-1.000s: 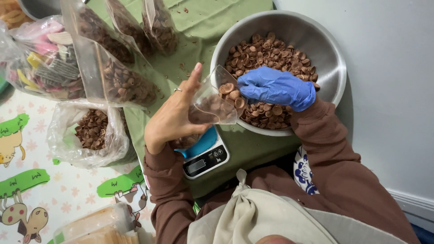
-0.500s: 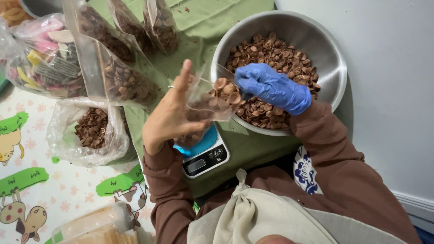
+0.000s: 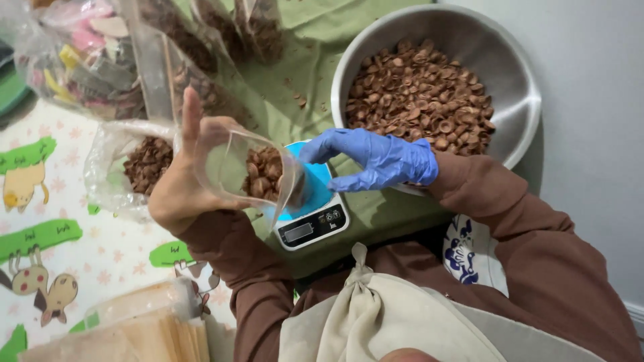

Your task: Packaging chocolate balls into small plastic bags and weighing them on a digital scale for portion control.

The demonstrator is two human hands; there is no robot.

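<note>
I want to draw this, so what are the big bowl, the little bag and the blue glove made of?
The bowl looks like metal: grey, smooth, with a dull shine. The bag in the left hand seems thin clear plastic; the brown pieces show through it. The glove on the right hand looks like thin rubbery stuff, maybe nitrile: it fits snugly and wrinkles.

Clear plastic bag (image 3: 248, 171), part-filled brown shells, held tilted above scale.

Pale grey wall (image 3: 590, 100), white skirting (image 3: 634, 312), green cloth (image 3: 322, 40), animal-print floor mat (image 3: 60, 255), even light
</note>
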